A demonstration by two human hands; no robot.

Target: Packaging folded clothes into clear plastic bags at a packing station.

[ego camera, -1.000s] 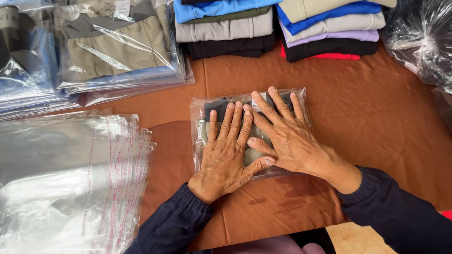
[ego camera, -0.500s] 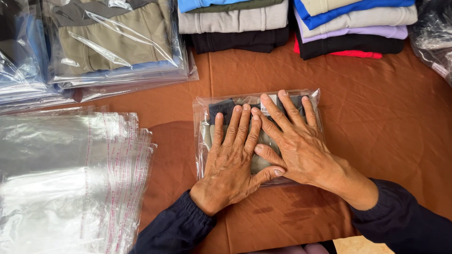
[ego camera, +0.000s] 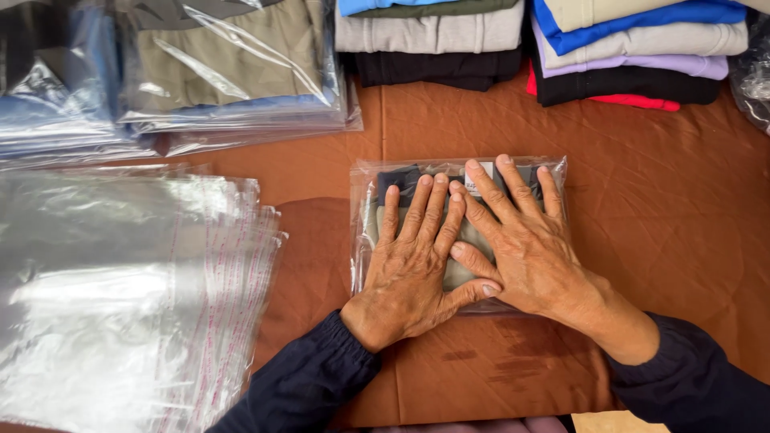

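A clear plastic bag with a folded dark and olive garment (ego camera: pixel 370 210) lies flat on the brown cloth-covered table (ego camera: pixel 642 200). My left hand (ego camera: pixel 417 265) rests flat on the bag's left half, fingers spread and pointing away from me. Beside it, my right hand (ego camera: pixel 521 240) presses flat on the right half, its fingers angled up to the left and its thumb touching my left hand. Both palms cover most of the garment. Neither hand grips anything.
A thick stack of empty clear bags (ego camera: pixel 120 297) lies at the left. Bagged folded garments (ego camera: pixel 216 64) are piled at the back left. Two stacks of unbagged folded clothes (ego camera: pixel 433 40) (ego camera: pixel 634 48) stand at the back. Crumpled plastic (ego camera: pixel 754 72) sits at the far right edge.
Both hands stay flat on the bagged garment, shifting only slightly; the view has drifted, so the bag and hands sit a little more to the right.
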